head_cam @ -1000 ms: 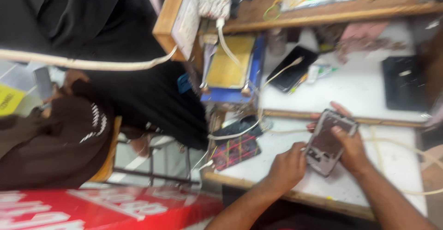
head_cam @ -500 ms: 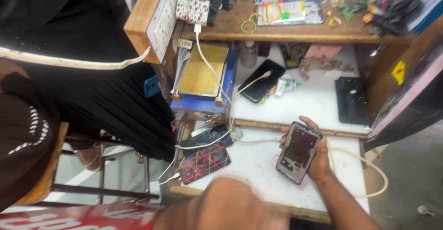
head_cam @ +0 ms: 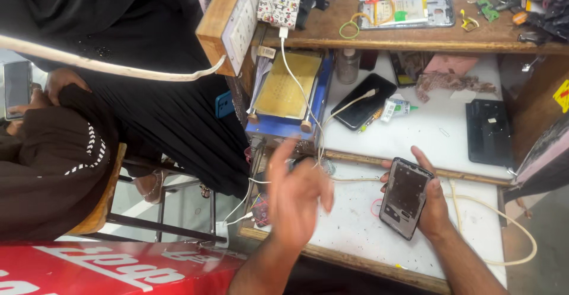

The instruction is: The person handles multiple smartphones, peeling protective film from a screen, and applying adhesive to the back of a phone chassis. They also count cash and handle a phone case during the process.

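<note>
Dark, opened smartphone frame [head_cam: 406,197] sits right of centre above the white worktop [head_cam: 355,224], gripped only by the right hand [head_cam: 432,206]; left hand [head_cam: 296,197] hangs open, so the frame could slip.

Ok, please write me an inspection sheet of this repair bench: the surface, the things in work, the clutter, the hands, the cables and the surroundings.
Surface: white bench top, scuffed, with a wooden front edge.
Job's things: opened phone body, inner side up, held above the bench.
Clutter: black phone lying flat, small glue tube, dark flat tablet, blue heating plate unit, parts and tools on the wooden shelf.
Hands: right hand grips the phone body; left hand raised, open, holding nothing.
Cables: white charging cable from the shelf; cream cable looping at the right.
Surroundings: people in dark clothes at the left, one on a stool.
</note>
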